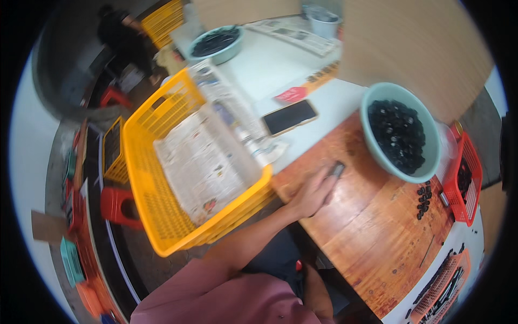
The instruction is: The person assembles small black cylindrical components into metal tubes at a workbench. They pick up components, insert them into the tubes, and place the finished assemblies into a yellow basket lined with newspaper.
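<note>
My left hand reaches over the near left part of the wooden tabletop, its fingers closed together. A small dark grey piece shows at their tips; blur hides its exact kind. Of my right arm, a forearm appears low in the picture beside my lap, and its fingers cannot be made out. A little red thing is near it. Beyond my left hand, to the right, stands a pale green bowl full of small shiny black parts. Several black parts lie in rows by the bowl.
Left of the table, a yellow crate lined with newspaper sits on others. A phone lies on the white surface. Red and orange baskets stand right. Behind are another bowl, red stools and a person.
</note>
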A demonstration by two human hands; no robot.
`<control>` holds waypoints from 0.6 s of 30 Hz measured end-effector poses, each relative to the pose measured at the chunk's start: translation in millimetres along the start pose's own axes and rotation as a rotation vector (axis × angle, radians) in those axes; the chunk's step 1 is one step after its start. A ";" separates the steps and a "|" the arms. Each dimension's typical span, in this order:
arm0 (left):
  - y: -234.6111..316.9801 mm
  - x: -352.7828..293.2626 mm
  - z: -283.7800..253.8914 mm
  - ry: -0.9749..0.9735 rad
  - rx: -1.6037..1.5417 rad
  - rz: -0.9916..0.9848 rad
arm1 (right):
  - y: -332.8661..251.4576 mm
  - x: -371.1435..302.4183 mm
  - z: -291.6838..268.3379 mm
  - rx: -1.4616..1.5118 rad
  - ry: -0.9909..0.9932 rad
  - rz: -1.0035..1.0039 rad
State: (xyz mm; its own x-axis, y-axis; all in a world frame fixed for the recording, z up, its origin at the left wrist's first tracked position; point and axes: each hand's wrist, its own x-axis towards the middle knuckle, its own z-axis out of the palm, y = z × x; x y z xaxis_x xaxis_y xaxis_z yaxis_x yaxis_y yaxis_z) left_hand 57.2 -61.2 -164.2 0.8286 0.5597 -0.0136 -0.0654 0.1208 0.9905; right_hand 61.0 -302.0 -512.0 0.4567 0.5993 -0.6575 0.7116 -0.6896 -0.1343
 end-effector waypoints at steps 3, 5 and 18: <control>-3.0 -1.2 -6.8 -0.016 0.013 0.073 | 1.3 -19.3 -7.5 0.118 0.030 -0.066; -2.4 -2.3 -5.6 -0.004 -0.015 0.095 | 7.7 -48.0 -29.1 0.428 -0.011 -0.094; -3.1 9.7 3.7 0.166 0.090 0.078 | 3.8 -449.5 -324.2 0.985 1.095 -1.139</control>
State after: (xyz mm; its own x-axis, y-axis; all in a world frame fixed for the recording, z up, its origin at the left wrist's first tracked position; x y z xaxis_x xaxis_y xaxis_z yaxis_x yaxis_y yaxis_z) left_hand 67.4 -59.2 -166.9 0.7195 0.6928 0.0482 -0.0693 0.0025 0.9976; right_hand 31.5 -442.2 23.3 0.4250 0.5699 0.7033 0.5397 0.4642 -0.7023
